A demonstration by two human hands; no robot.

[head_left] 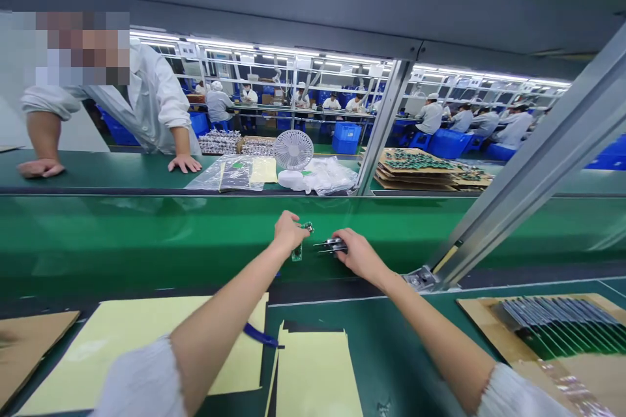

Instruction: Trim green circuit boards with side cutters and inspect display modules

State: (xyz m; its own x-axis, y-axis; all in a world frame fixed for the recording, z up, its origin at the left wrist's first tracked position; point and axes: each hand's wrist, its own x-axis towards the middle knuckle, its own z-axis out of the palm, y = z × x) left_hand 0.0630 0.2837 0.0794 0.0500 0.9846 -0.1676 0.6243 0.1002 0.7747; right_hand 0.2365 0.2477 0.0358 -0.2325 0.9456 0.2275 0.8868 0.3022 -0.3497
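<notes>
My left hand (288, 232) reaches out over the green conveyor belt (147, 234), its fingers closed on a small green circuit board (297, 253). A shiny bit shows at its fingertips. Just to the right, my right hand (360, 255) is closed on a dark part with thin metal prongs (333, 245). The prongs point left toward the board, with a gap between the two. What exactly this part is I cannot make out. Both hands are above the belt, beyond the near edge of the green bench (391, 345).
Yellow sheets (317, 371) and a blue-handled tool (261, 335) lie on the bench. Cardboard with rows of grey parts (562, 319) sits right, near a slanted metal post (528, 150). Across the belt are a white fan (293, 150), stacked boards (415, 163) and a person leaning (156, 91).
</notes>
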